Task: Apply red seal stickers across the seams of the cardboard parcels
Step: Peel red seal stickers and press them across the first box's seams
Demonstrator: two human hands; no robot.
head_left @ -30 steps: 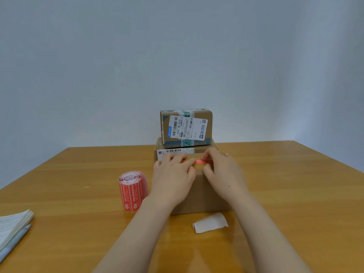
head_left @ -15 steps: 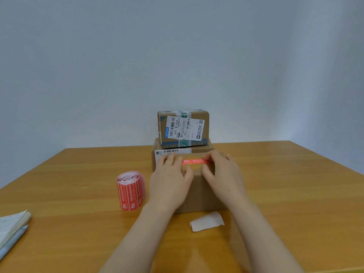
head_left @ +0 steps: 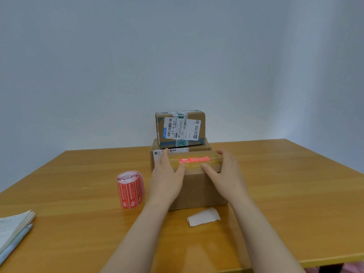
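Observation:
A brown near parcel (head_left: 197,190) stands on the wooden table (head_left: 275,184) in front of me. A red seal sticker (head_left: 194,160) lies flat along the taped seam on its top. My left hand (head_left: 167,176) holds the parcel's left end, thumb on the top front edge and fingers along the side. My right hand (head_left: 224,174) holds the right end the same way, its fingertips curled over the far top corner. Behind it a flat parcel (head_left: 206,147) carries a smaller labelled parcel (head_left: 180,129). A roll of red stickers (head_left: 130,189) stands left of my left hand.
A white strip of backing paper (head_left: 202,217) lies on the table just in front of the near parcel. A notebook (head_left: 13,227) sits at the table's left edge. The table's front edge runs at the lower right, and a plain wall stands behind.
Both hands have slid apart from the sticker in the middle to the parcel's two ends. The red sticker, held and pressed before, now lies flat and uncovered on the seam.

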